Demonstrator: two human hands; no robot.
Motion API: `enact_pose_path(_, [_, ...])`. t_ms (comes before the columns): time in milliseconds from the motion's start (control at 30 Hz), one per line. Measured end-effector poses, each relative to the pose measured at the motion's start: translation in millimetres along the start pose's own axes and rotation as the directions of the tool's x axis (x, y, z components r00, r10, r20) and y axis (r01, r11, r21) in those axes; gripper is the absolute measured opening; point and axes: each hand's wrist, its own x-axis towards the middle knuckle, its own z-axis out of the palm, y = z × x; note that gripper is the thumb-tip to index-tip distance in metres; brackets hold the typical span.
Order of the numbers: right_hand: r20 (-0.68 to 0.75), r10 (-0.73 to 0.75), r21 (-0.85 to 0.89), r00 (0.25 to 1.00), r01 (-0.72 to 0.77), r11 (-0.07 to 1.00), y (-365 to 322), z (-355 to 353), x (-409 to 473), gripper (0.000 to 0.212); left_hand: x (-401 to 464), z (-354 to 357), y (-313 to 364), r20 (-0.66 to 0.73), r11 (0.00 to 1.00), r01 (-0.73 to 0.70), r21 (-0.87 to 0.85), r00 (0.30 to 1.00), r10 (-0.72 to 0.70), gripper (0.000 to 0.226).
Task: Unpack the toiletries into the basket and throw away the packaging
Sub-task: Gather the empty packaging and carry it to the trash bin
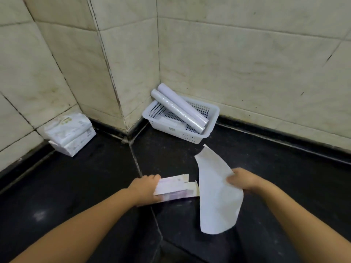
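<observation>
My left hand (144,188) grips a small pale purple-and-white carton (175,187) whose end flaps stand open toward the right. My right hand (242,180) pinches a curved white sheet (216,190) that hangs just right of the carton's open end. A white perforated basket (213,115) sits on the dark counter in the tiled corner. Two pale lilac rolls (180,108) lie slanted across the basket, their upper ends leaning against the wall. A flat white item lies under them in the basket.
A plastic-wrapped pack of white tissues (70,133) stands against the left wall. Beige tiled walls (247,63) close off the back and left. The counter (85,186) is black and glossy, with a seam running toward me.
</observation>
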Motion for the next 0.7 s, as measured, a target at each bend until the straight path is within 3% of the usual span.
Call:
enact_pose_path(100, [-0.039,-0.15,0.339,0.988,0.155,0.928,-22.9,-14.5,-28.3,0.033,-11.6,-20.9,-25.8,-0.013,0.966,0.111,-0.235,0.993,-0.117,0.049])
enact_pose_path(167, [-0.195,-0.191,0.495,0.962,0.265,0.828,-29.4,-26.2,-41.9,0.031,-12.0,-41.3,-32.1,-0.075,0.916,0.131,-0.379,0.982,-0.171,0.052])
enact_pose_path(233, [-0.308,-0.213,0.527,0.927,0.353,0.773,-26.1,-39.0,-54.1,0.037,-7.5,-63.1,-24.2,-0.147,0.864,0.129,-0.487,0.963,-0.227,0.055])
enact_pose_path(333, [-0.362,-0.244,0.505,0.9,0.409,0.76,-2.8,-52.0,-82.0,0.052,3.8,-89.2,13.0,-0.215,0.794,0.068,-0.604,0.946,-0.244,0.057])
enact_pose_path(400, [-0.448,-0.216,0.471,0.867,0.435,0.767,20.5,-55.0,-104.8,0.059,12.3,-100.3,51.0,-0.242,0.766,-0.005,-0.642,0.95,-0.197,0.06])
enact_pose_path(500, [-0.643,-0.095,0.449,0.76,0.475,0.757,66.7,-56.7,-144.2,0.038,23.3,-106.9,123.9,-0.248,0.724,-0.139,-0.676,0.968,-0.046,0.058])
enact_pose_path(600, [-0.754,0.062,0.452,0.654,0.449,0.771,128.4,-55.9,-196.4,0.022,29.9,-104.8,210.4,-0.23,0.764,-0.246,-0.597,0.964,0.131,0.054])
enact_pose_path(700, [-0.806,0.219,0.466,0.549,0.362,0.807,201.0,-47.8,-263.3,0.023,29.2,-91.9,311.5,-0.19,0.757,-0.367,-0.541,0.93,0.315,0.048])
